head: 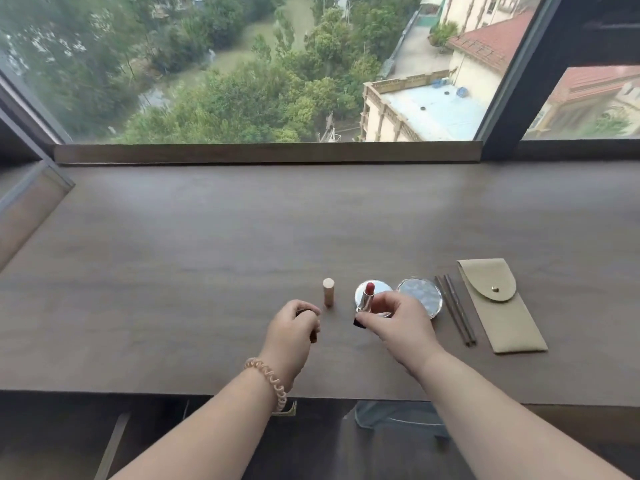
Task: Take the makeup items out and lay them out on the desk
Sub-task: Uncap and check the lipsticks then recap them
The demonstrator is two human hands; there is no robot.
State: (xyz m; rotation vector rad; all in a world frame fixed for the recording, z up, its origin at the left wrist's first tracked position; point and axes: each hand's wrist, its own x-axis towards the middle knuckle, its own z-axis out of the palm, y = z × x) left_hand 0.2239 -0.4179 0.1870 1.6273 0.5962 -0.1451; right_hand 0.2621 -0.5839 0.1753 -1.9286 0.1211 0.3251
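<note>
— State of the hands?
— Both occupied. The right hand (398, 322) pinches an uncapped lipstick (367, 297) at its lower end: red tip uppermost, silver barrel, black base, tilted. I cannot tell whether the base touches the desk (207, 254). The left hand (292, 329) is curled round a dark cap (313, 336), mostly hidden by the fingers. A coil bracelet (268, 379) sits on that wrist.
— Where are the items laid out?
— In a row towards the near edge, right of centre. A pink tube (328, 292) stands upright between the two hands. Behind the lipstick lies a round mirror (382, 289), partly covered. Just beside it, towards the right end, is a round compact (419, 294) with a pearly lid. Then two thin pencils (455, 308) lie side by side, pointing at the near edge. The pouch (498, 306) lies flat just beyond them, beige, flap snapped down.
— Far edge?
— It runs along the window (242, 64).
</note>
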